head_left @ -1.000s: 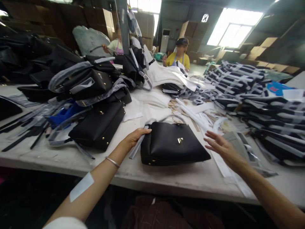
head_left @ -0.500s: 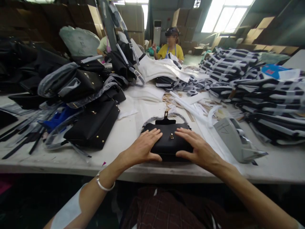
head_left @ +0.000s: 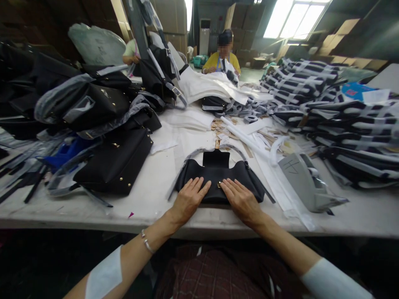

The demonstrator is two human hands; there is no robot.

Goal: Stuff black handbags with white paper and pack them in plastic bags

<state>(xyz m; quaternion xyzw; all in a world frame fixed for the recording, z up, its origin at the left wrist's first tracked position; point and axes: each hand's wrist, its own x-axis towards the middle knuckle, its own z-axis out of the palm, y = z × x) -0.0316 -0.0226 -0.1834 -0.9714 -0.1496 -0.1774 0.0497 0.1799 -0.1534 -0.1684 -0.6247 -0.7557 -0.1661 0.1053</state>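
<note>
A black handbag (head_left: 215, 172) lies on the table in front of me, its handle wrapped in clear film and arched away from me. Its closure tab (head_left: 216, 157), tipped with a gold buckle, points to the far side. My left hand (head_left: 190, 198) rests flat on the left half of the bag's front, fingers stretched out. On the right half lies my right hand (head_left: 242, 199), also flat, its fingertips beside the gold clasp (head_left: 219, 184). Both palms cover part of the bag's near edge.
Left of me lies another black handbag (head_left: 115, 162), with more bags heaped behind it. A grey tape dispenser (head_left: 299, 178) stands at the right, near stacked black pieces with white strips (head_left: 368, 128). Across the table sits a person in yellow (head_left: 215, 61).
My hands have moved closer together and pressed down onto the bag. The bag now looks flatter and wider, with its sides spread. The person opposite has lowered a raised hand.
</note>
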